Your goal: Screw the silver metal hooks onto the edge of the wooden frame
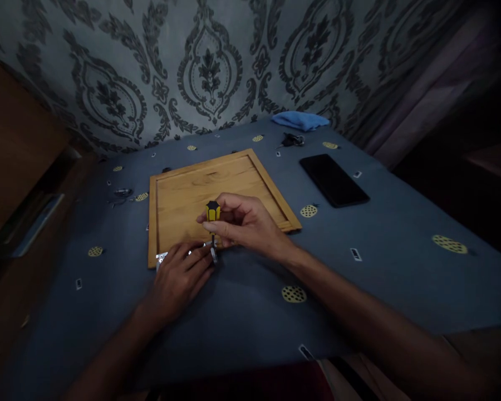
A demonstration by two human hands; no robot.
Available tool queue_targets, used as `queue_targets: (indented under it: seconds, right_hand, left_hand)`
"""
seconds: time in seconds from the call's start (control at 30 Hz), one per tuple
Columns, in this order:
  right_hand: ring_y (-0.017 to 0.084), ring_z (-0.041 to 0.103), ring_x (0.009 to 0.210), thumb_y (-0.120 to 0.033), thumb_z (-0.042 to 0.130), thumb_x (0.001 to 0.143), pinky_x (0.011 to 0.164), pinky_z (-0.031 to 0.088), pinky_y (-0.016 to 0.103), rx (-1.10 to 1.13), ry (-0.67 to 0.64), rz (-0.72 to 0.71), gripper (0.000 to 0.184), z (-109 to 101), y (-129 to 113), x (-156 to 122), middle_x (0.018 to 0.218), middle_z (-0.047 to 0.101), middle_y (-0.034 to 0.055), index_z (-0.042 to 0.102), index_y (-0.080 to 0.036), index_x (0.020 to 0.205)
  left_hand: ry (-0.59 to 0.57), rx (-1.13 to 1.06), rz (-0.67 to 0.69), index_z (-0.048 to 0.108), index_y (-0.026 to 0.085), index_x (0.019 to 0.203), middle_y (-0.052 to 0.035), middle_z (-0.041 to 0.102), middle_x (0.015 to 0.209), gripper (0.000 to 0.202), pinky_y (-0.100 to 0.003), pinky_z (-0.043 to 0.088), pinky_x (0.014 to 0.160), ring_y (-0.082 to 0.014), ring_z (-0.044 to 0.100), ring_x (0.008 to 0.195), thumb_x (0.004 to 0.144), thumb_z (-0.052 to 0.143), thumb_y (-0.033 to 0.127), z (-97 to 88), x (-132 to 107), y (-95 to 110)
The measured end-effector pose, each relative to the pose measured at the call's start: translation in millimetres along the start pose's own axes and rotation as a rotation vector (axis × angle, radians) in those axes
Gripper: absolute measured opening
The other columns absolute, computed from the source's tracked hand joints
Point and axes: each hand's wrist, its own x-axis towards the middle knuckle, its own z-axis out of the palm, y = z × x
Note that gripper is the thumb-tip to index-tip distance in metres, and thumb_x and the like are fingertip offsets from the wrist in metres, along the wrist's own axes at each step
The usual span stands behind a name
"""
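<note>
My right hand (250,225) is closed round the yellow and black handle of a screwdriver (212,211), held upright with its shaft pointing down. The shaft meets a silver metal fitting (214,254) at the near edge of a framed wooden panel (204,195). My left hand (181,273) lies over that fitting, fingers bent and pressing it against the panel's edge. Only the ends of the fitting and small gaps between my fingers show it; at its left end there are small holes. The screwdriver's tip is too small to make out.
The panel lies on a blue patterned tablecloth (250,323). To its right are a black phone (334,179), keys (293,140) and a blue cloth (300,120). Small metal items (123,193) lie left of it. A patterned wall hanging (209,72) closes off the back.
</note>
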Motion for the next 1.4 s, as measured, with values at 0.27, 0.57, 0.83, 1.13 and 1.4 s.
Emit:
queue_targets:
  seconds: [0.27, 0.57, 0.83, 1.13, 1.4]
  right_hand:
    - [0.010, 0.055, 0.055, -0.034, 0.066, 0.091, 0.054, 0.043, 0.024, -0.013, -0.095, -0.022, 0.017, -4, -6, -1, 0.064, 0.055, -0.0065, 0.057, -0.020, 0.094]
    - [0.008, 0.046, 0.053, -0.049, 0.084, 0.073, 0.046, 0.039, 0.022, 0.013, 0.000, -0.001, 0.043, 0, 0, 0, 0.068, 0.051, -0.0066, 0.052, -0.022, 0.081]
    - [0.011, 0.056, 0.058, -0.044, 0.070, 0.087, 0.055, 0.045, 0.025, -0.036, -0.109, 0.032, 0.029, -4, -12, -4, 0.062, 0.053, -0.0067, 0.056, -0.020, 0.090]
    - [0.008, 0.053, 0.049, -0.055, 0.072, 0.085, 0.047, 0.042, 0.023, -0.130, 0.125, -0.169, 0.040, 0, 3, 0, 0.063, 0.049, -0.0077, 0.050, -0.022, 0.077]
    - [0.009, 0.053, 0.049, -0.050, 0.069, 0.088, 0.048, 0.041, 0.024, -0.161, 0.128, -0.194, 0.040, 0, 4, 1, 0.062, 0.047, -0.0077, 0.045, -0.023, 0.073]
  left_hand:
    - [0.005, -0.001, 0.004, 0.068, 0.016, 0.117, -0.0074, 0.077, 0.109, 0.020, -0.040, 0.053, 0.089, -0.0251, 0.067, 0.107, 0.101, 0.057, 0.020, -0.3, 1, -1]
    - [0.036, 0.011, 0.024, 0.067, 0.016, 0.117, -0.0064, 0.077, 0.112, 0.019, -0.040, 0.052, 0.089, -0.0255, 0.067, 0.107, 0.102, 0.056, 0.021, 1.4, 0, -2]
    - [0.039, 0.018, 0.026, 0.068, 0.015, 0.113, -0.0068, 0.078, 0.106, 0.019, -0.040, 0.052, 0.085, -0.0258, 0.068, 0.103, 0.103, 0.054, 0.023, -0.7, 2, 0]
    - [0.018, -0.011, 0.009, 0.067, 0.015, 0.115, -0.0071, 0.078, 0.110, 0.018, -0.043, 0.054, 0.087, -0.0264, 0.068, 0.107, 0.102, 0.056, 0.022, 0.9, 1, -1]
    - [0.015, -0.024, 0.002, 0.067, 0.017, 0.115, -0.0066, 0.078, 0.111, 0.017, -0.043, 0.055, 0.088, -0.0259, 0.069, 0.108, 0.102, 0.058, 0.022, 1.4, 0, -2]
